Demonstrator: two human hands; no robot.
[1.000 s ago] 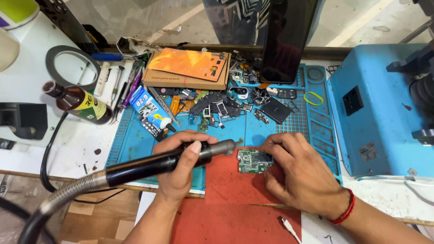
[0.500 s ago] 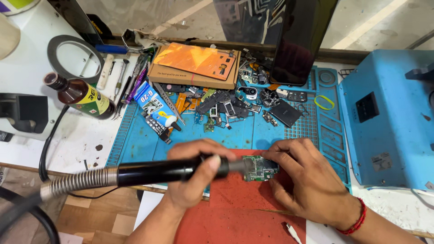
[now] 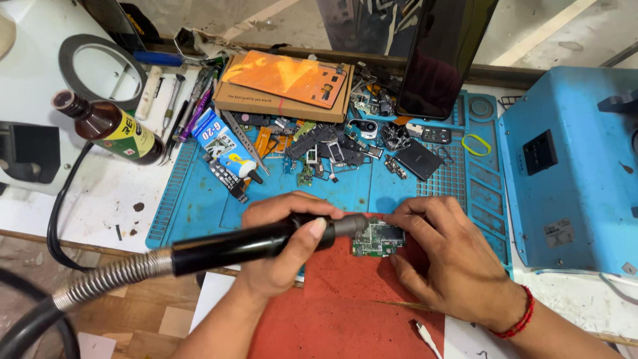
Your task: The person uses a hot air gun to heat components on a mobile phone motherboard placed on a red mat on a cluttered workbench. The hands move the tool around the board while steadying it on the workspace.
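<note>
hands meet over a small green circuit board (image 3: 377,238) that lies on a red mat (image 3: 345,299) at the near edge of the bench. left hand (image 3: 286,246) is closed around a black handpiece (image 3: 252,244), fingers wrapped over the top and thumb along its near side; the handpiece runs from a ribbed metal hose (image 3: 106,280) at the lower left to a grey nozzle (image 3: 349,226) whose tip sits right at the left edge of the board. right hand (image 3: 445,256) rests on the red mat beside the board, fingers curled loosely, with fingertips touching the board's top and right edges to pin it; it grips nothing else. a red thread band (image 3: 522,316) circles that wrist.

behind the hands a blue work mat (image 3: 199,199) is strewn with small phone parts (image 3: 332,149), flex cables and a blue tube of glue (image 3: 222,143). a flat cardboard box (image 3: 282,100) with an orange sheet (image 3: 282,76) on top lies at the mat's far edge, and a dark phone (image 3: 442,60) leans upright near it. left of the mat stand a brown glass bottle (image 3: 109,126), a roll of tape (image 3: 100,66) and some tweezers. a blue machine casing (image 3: 571,166) fills the right side, just beside the mat
</note>
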